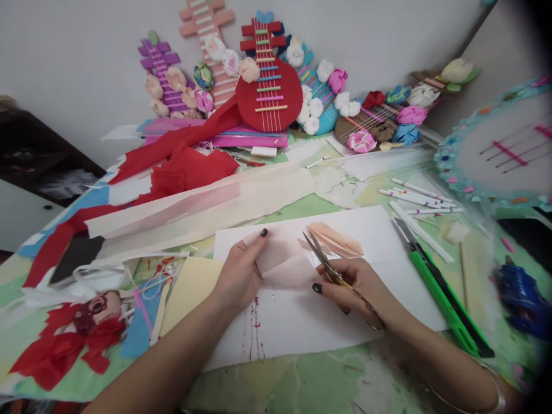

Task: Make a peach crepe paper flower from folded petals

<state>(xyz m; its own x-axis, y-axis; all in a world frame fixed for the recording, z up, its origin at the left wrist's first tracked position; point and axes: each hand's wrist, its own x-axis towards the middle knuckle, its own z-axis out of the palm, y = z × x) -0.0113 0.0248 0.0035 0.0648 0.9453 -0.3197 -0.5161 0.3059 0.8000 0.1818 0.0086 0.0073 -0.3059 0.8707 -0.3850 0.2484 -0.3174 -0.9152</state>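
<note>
My left hand (240, 270) pinches the edge of a thin pale pink paper piece (284, 261) that lies on a white sheet (310, 322). My right hand (353, 284) grips small gold scissors (321, 256), whose blades are parted and point up and left over the pink paper. Just beyond the blades lies a folded peach paper fan (338, 238). Red splatter marks (255, 322) stain the white sheet near my left wrist.
A green utility knife (440, 293) and several white sticks (420, 198) lie to the right. Long cream paper strips (207, 204) and red crepe paper (190, 164) lie behind. Paper guitar crafts (267, 86) with paper flowers lean on the wall. A paper doll (95, 322) lies at left.
</note>
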